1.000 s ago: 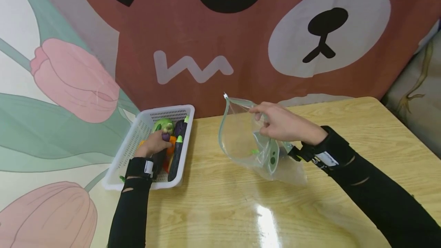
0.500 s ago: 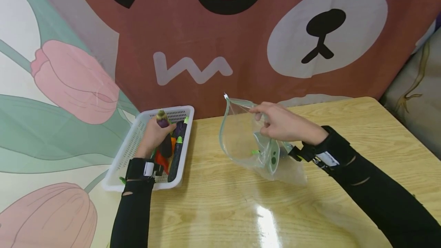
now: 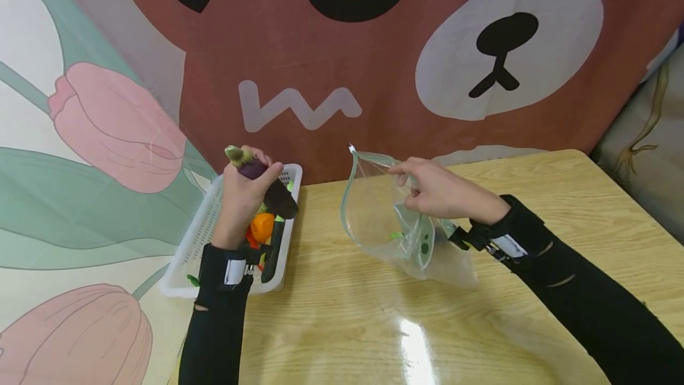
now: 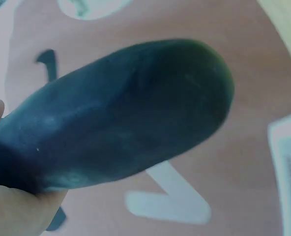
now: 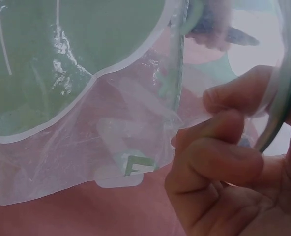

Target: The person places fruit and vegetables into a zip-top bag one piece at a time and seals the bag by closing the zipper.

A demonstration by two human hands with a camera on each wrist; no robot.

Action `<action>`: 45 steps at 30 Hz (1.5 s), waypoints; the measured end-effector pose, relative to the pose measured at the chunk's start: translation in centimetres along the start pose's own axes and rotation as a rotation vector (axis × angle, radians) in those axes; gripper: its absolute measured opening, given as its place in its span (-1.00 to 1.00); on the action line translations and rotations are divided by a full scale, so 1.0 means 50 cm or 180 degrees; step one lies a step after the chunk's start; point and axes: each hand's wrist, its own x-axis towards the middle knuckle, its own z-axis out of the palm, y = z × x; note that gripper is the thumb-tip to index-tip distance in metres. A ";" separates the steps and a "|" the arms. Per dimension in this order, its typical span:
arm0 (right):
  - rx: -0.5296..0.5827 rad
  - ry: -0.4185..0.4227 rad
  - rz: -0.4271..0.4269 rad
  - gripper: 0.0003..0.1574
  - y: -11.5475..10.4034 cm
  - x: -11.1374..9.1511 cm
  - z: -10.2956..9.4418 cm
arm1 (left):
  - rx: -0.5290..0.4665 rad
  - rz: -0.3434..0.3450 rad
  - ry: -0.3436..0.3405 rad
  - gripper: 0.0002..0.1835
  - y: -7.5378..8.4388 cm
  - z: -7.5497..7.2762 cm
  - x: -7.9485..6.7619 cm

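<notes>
My left hand (image 3: 238, 198) grips a dark purple eggplant (image 3: 280, 199) by its upper part, above the white basket (image 3: 293, 174). The eggplant's green stem end points up and left, its blunt end down and right. In the left wrist view, the dark eggplant (image 4: 135, 113) fills the middle, with the thumb and part of the palm around its narrow end. On the right, my right hand (image 3: 435, 189) pinches the rim of a clear zip bag (image 3: 369, 207), holding its mouth open. The right wrist view shows curled fingers (image 5: 219, 157) at the bag's edge. Some contents inside the bag are hard to make out.
In the basket lie an orange vegetable (image 3: 262, 227), red pieces, a dark zucchini-like vegetable (image 3: 274, 251) and a green bit (image 3: 193, 280). A wooden table (image 3: 331, 314) carries basket and bag. A printed cloth (image 3: 385, 64) hangs close behind.
My left hand has lifted the eggplant up out of the basket and tilted it, so its lower end now points right. The right hand and the bag have barely moved.
</notes>
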 end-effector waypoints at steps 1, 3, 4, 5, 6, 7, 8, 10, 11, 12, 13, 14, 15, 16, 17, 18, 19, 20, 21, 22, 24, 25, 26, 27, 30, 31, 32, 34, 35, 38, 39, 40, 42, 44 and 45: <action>0.0001 -0.0004 0.0006 -0.33 0.000 -0.001 0.000 | -0.0106 0.0048 -0.0025 -0.77 0.011 0.005 -0.003; -0.0004 -0.0004 0.0006 -0.33 0.001 -0.002 0.000 | -0.0304 0.0147 -0.0075 -0.77 0.031 0.016 -0.008; -0.0005 -0.0003 0.0003 -0.34 0.001 -0.002 0.000 | -0.0435 0.0205 -0.0082 -0.77 0.040 0.021 -0.011; -0.0003 -0.0003 0.0001 -0.34 0.001 -0.002 0.000 | -0.0591 0.0284 -0.0083 -0.77 0.048 0.027 -0.012; -0.0001 -0.0001 -0.0005 -0.34 0.001 -0.002 0.000 | -0.0742 0.0359 -0.0083 -0.77 0.056 0.034 -0.014; -0.0001 0.0001 -0.0008 -0.35 0.002 -0.003 0.000 | -0.0893 0.0450 -0.0092 -0.77 0.064 0.041 -0.015; 0.0001 0.0003 -0.0010 -0.35 0.002 -0.003 -0.001 | -0.1009 0.0531 -0.0104 -0.76 0.073 0.048 -0.016; 0.0013 0.0000 -0.0002 -0.35 0.002 -0.003 -0.002 | -0.1288 0.0662 -0.0149 -0.74 0.090 0.064 -0.018; 0.0018 -0.0001 0.0000 -0.35 0.003 -0.004 -0.002 | -0.1412 0.0735 -0.0187 -0.74 0.099 0.073 -0.018; 0.0026 -0.0002 0.0002 -0.34 0.003 -0.004 -0.002 | -0.1525 0.0780 -0.0223 -0.72 0.107 0.082 -0.019; 0.0032 -0.0001 0.0005 -0.34 0.003 -0.004 -0.002 | -0.1644 0.0844 -0.0265 -0.72 0.114 0.091 -0.018; 0.0041 0.0001 0.0007 -0.33 0.004 -0.003 -0.002 | -0.1751 0.0890 -0.0299 -0.72 0.120 0.101 -0.018; 0.0043 0.0004 0.0007 -0.33 0.003 -0.003 -0.001 | -0.1831 0.0962 -0.0336 -0.72 0.125 0.111 -0.018; 0.0046 0.0007 0.0009 -0.33 0.003 -0.003 -0.001 | -0.1884 0.1025 -0.0376 -0.72 0.128 0.121 -0.019; 0.0051 0.0009 0.0011 -0.33 0.003 -0.003 0.000 | -0.1936 0.1084 -0.0422 -0.72 0.129 0.131 -0.019; 0.0054 0.0010 0.0013 -0.33 0.003 -0.002 0.001 | -0.1940 0.1137 -0.0474 -0.73 0.129 0.142 -0.021; 0.0051 0.0017 0.0007 -0.32 0.002 -0.002 0.002 | -0.1909 0.1214 -0.0545 -0.73 0.127 0.152 -0.022; 0.0057 0.0012 0.0004 -0.32 0.001 -0.002 0.003 | -0.1841 0.1247 -0.0621 -0.72 0.123 0.162 -0.025; 0.0062 0.0007 -0.0002 -0.32 -0.001 -0.002 0.003 | -0.1740 0.1288 -0.0696 -0.72 0.118 0.172 -0.027; 0.0070 -0.0004 -0.0008 -0.32 -0.002 -0.002 0.004 | -0.1666 0.1297 -0.0787 -0.71 0.112 0.182 -0.030; 0.0062 -0.0012 -0.0029 -0.32 -0.004 -0.003 0.005 | -0.1502 0.1287 -0.0980 -0.67 0.096 0.200 -0.033; 0.0052 -0.0015 -0.0030 -0.32 -0.005 -0.004 0.005 | -0.1408 0.1253 -0.1062 -0.67 0.089 0.208 -0.035; 0.0041 -0.0017 -0.0030 -0.32 -0.006 -0.005 0.005 | -0.1306 0.1196 -0.1126 -0.70 0.081 0.215 -0.036; 0.0015 -0.0004 -0.0035 -0.32 -0.007 -0.006 0.005 | -0.1197 0.1139 -0.1179 -0.74 0.074 0.222 -0.037; -0.0060 0.0048 -0.0077 -0.32 -0.010 -0.008 0.002 | -0.0874 0.0849 -0.1375 -0.81 0.056 0.233 -0.038; -0.0078 0.0063 -0.0079 -0.31 -0.012 -0.009 0.000 | -0.0722 0.0741 -0.1438 -0.82 0.051 0.235 -0.038; -0.0092 0.0076 -0.0097 -0.31 -0.014 -0.010 -0.001 | -0.0595 0.0634 -0.1520 -0.83 0.047 0.237 -0.038; -0.0104 0.0091 -0.0120 -0.30 -0.017 -0.011 -0.004 | -0.0376 0.0450 -0.1737 -0.84 0.042 0.240 -0.036; -0.0103 0.0093 -0.0119 -0.30 -0.018 -0.011 -0.004 | -0.0265 0.0373 -0.1854 -0.85 0.041 0.241 -0.036; -0.0075 0.0114 -0.0127 -0.28 -0.021 -0.012 -0.008 | 0.0008 0.0229 -0.2175 -0.85 0.038 0.247 -0.032; -0.0076 0.0130 -0.0143 -0.28 -0.021 -0.013 -0.009 | 0.0084 0.0194 -0.2257 -0.85 0.037 0.249 -0.031; -0.0076 0.0141 -0.0149 -0.28 -0.022 -0.014 -0.010 | 0.0153 0.0162 -0.2320 -0.86 0.037 0.250 -0.031; -0.0083 0.0160 -0.0155 -0.29 -0.023 -0.016 -0.012 | 0.0211 0.0104 -0.2389 -0.89 0.035 0.251 -0.030; -0.0100 0.0170 -0.0158 -0.32 -0.022 -0.017 -0.013 | 0.0240 0.0085 -0.2396 -0.92 0.034 0.251 -0.029; -0.0102 0.0168 -0.0154 -0.32 -0.021 -0.017 -0.014 | 0.0240 0.0089 -0.2376 -0.92 0.034 0.251 -0.029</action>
